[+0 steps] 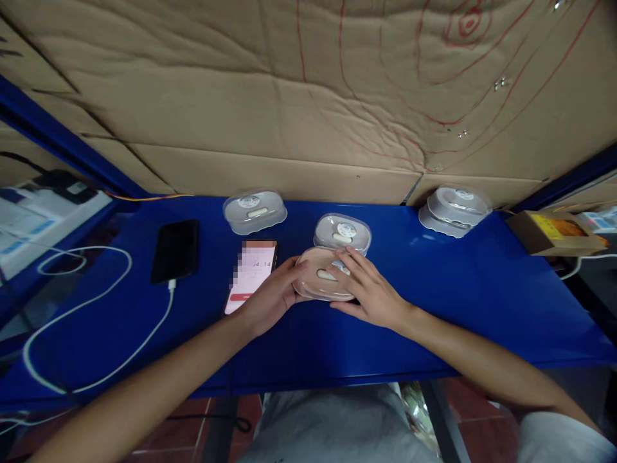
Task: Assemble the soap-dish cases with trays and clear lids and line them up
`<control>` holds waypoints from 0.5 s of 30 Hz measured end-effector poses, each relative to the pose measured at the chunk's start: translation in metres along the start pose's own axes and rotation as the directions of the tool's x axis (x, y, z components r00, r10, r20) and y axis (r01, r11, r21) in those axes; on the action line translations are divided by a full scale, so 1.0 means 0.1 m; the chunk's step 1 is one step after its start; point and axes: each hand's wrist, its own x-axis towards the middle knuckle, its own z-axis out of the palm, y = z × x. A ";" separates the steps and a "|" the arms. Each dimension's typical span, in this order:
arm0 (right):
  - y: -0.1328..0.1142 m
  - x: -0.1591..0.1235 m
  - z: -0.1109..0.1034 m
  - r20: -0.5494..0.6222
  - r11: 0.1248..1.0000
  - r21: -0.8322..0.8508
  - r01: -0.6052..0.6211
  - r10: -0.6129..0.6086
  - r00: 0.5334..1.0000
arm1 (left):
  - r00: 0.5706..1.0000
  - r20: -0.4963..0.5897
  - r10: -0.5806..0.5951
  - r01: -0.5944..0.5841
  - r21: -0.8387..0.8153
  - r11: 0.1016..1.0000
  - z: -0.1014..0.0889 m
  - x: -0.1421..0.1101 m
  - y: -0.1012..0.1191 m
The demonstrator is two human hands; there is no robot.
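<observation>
Over the front middle of the blue table, I hold a shallow oval plastic container [313, 273] with a clear lid. A white pill-shaped piece and a round sticker show on its top. My left hand [276, 292] grips its left side, thumb on top and fingers underneath. My right hand [373, 289] lies over its right side, fingertips on the lid by the sticker and thumb along the near edge. Just behind it sits a similar pale container [328, 228], partly covered from view by the held one and my right fingers.
Another pale container [241, 218] stands at the back left, and stacked containers [453, 209] at the back right. A lit phone [253, 276] and a dark phone [176, 251] with a white cable [128, 360] lie left. A cardboard box [544, 235] sits far right. Cardboard [241, 116] walls the back.
</observation>
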 end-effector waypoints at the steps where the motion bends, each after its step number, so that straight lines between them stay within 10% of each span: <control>1: 0.01 0.00 0.00 0.002 1.000 0.006 0.004 -0.004 1.000 | 1.000 -0.003 0.005 -0.005 0.006 1.000 0.00 0.01 0.00; 8: 0.13 0.01 -0.09 -0.020 0.999 0.041 -0.014 0.015 1.000 | 0.990 -0.037 0.134 -0.126 0.174 0.977 0.02 -0.06 0.07; 15: 0.25 0.03 -0.09 -0.066 0.971 -0.062 -0.230 0.226 0.972 | 0.768 -0.035 0.639 -0.528 0.530 0.664 -0.05 0.03 0.29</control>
